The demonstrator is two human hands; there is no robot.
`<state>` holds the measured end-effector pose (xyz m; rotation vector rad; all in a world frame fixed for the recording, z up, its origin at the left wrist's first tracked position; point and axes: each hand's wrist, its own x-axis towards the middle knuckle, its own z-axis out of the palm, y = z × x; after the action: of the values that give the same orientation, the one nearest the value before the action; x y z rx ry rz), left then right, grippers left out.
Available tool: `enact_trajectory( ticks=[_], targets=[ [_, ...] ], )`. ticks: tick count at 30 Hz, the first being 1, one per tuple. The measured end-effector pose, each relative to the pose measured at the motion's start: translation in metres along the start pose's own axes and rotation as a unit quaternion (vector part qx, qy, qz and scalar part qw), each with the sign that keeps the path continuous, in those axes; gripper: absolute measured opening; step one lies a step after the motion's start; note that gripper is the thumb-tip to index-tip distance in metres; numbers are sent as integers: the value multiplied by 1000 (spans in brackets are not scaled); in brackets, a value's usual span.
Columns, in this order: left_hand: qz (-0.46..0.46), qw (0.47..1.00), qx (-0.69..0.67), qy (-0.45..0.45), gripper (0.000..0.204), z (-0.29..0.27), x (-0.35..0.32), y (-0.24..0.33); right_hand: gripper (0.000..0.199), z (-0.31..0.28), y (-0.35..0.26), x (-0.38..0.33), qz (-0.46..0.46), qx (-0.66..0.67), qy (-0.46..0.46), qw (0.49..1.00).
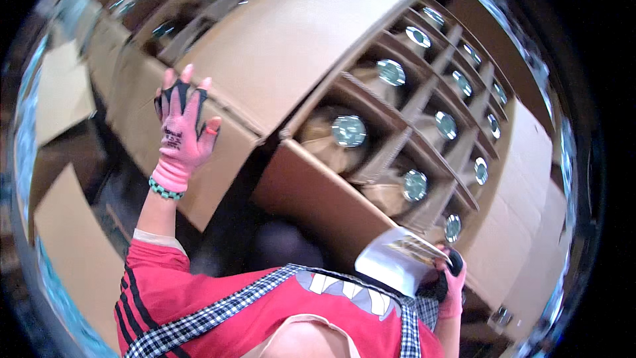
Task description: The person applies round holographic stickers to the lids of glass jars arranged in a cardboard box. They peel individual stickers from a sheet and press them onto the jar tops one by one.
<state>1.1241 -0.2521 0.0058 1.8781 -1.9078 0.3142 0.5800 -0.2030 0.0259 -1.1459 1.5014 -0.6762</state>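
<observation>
My left hand [180,126], in a pink and black glove with bare fingertips, is spread out over the edge of a closed-flap carton [298,33]. It holds nothing; whether it touches the cardboard I cannot tell. In my right hand [452,282], gloved alike, is a white printed sheet [391,265], partly curled, beside the near corner of an open carton [318,182]. Cardboard dividers [411,136] split that carton into cells. Each visible cell holds a glass piece with a round, clear greenish end, such as the nearest glass piece [348,131]. Brown paper surrounds some of them.
Another open carton [159,46] with glass pieces stands at the far left. A carton flap [520,205] folds outward on the right. Loose cardboard [73,252] lies at the left, and a dark gap [265,179] runs between the cartons near my body.
</observation>
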Motion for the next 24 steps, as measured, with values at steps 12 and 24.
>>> enact_trajectory(
  ticks=[12,24],
  targets=[
    [-80,987,-87,110,61,50,-66,48,11,2,-51,6,-88,-252,-123,956],
    [-100,982,-110,114,53,64,-101,7,28,4,-8,-1,-233,-265,-19,936]
  ],
)
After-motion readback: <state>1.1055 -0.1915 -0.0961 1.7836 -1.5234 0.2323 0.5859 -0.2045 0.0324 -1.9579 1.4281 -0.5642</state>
